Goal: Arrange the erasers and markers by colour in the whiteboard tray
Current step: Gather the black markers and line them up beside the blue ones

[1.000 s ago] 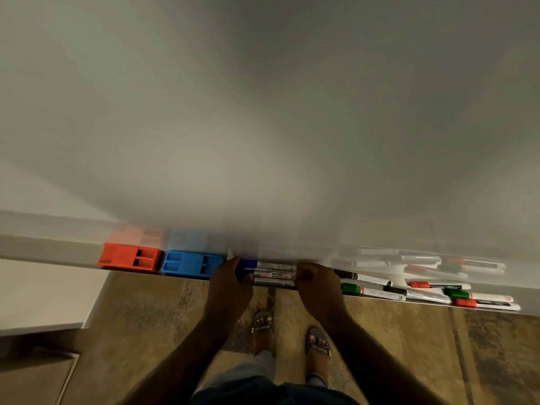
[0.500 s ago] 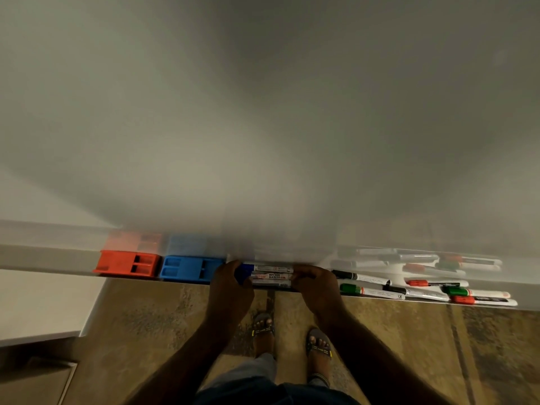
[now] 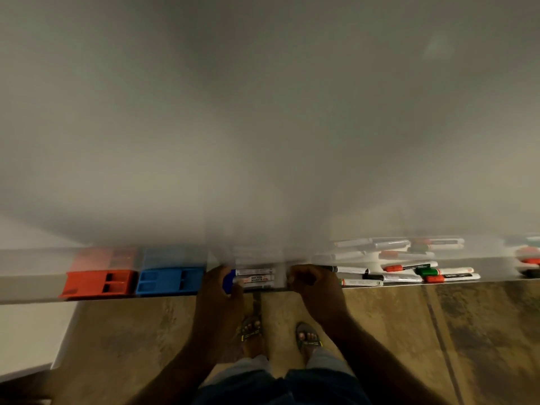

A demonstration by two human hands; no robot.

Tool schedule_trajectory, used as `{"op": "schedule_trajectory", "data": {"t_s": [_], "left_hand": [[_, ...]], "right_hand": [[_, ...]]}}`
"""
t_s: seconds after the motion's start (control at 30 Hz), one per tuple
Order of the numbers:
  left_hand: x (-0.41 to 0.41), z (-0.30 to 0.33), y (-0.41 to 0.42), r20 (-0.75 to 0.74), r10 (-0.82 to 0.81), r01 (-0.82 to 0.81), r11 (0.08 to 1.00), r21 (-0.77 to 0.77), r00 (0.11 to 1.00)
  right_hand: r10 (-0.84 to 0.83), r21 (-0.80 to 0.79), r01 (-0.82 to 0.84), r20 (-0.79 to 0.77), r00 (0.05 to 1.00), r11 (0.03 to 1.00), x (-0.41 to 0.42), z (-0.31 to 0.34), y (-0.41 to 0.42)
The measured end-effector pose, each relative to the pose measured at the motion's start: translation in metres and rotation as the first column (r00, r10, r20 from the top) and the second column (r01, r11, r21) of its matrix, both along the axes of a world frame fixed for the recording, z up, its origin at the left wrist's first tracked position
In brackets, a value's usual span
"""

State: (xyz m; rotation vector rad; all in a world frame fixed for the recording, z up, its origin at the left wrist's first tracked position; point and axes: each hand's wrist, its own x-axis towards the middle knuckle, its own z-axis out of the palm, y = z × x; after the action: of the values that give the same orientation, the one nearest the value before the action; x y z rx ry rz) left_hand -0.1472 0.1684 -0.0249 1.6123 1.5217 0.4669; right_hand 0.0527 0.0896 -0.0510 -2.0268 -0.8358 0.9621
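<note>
A red eraser (image 3: 98, 283) and a blue eraser (image 3: 169, 280) sit side by side at the left of the whiteboard tray (image 3: 29, 283). A small stack of blue-capped markers (image 3: 254, 278) lies in the tray just right of the blue eraser. My left hand (image 3: 219, 287) presses on the capped left end of the stack and my right hand (image 3: 311, 283) on its right end. A loose pile of black, green and red markers (image 3: 409, 274) lies further right in the tray.
The whiteboard (image 3: 263, 127) fills the upper view and reflects the tray's contents. More markers (image 3: 529, 266) show at the far right edge. Below are a brown floor, my sandalled feet (image 3: 280, 334) and a white panel (image 3: 32, 331) at the left.
Both hands stay on the ends of the blue marker stack. The view has shifted slightly; nothing else has moved.
</note>
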Motion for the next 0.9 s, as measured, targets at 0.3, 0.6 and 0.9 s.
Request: {"op": "schedule_trajectory", "data": {"t_s": [0.3, 0.6, 0.9], "left_hand": [[0.046, 0.015, -0.019, 0.106, -0.144, 0.149, 0.988, -0.048, 0.984], [0.112, 0.009, -0.05, 0.107, -0.263, 0.275, 0.955, -0.114, 0.959], [0.145, -0.001, -0.075, 0.035, -0.312, 0.314, 0.941, -0.127, 0.949]], "right_hand": [[0.139, -0.01, -0.149, 0.435, 0.889, 0.989, 0.06, 0.01, -0.044], [0.372, -0.173, -0.336, 0.581, 0.725, 0.926, 0.124, 0.011, -0.071], [0.604, -0.332, -0.518, 0.579, 0.548, 0.788, 0.148, 0.006, -0.076]]}}
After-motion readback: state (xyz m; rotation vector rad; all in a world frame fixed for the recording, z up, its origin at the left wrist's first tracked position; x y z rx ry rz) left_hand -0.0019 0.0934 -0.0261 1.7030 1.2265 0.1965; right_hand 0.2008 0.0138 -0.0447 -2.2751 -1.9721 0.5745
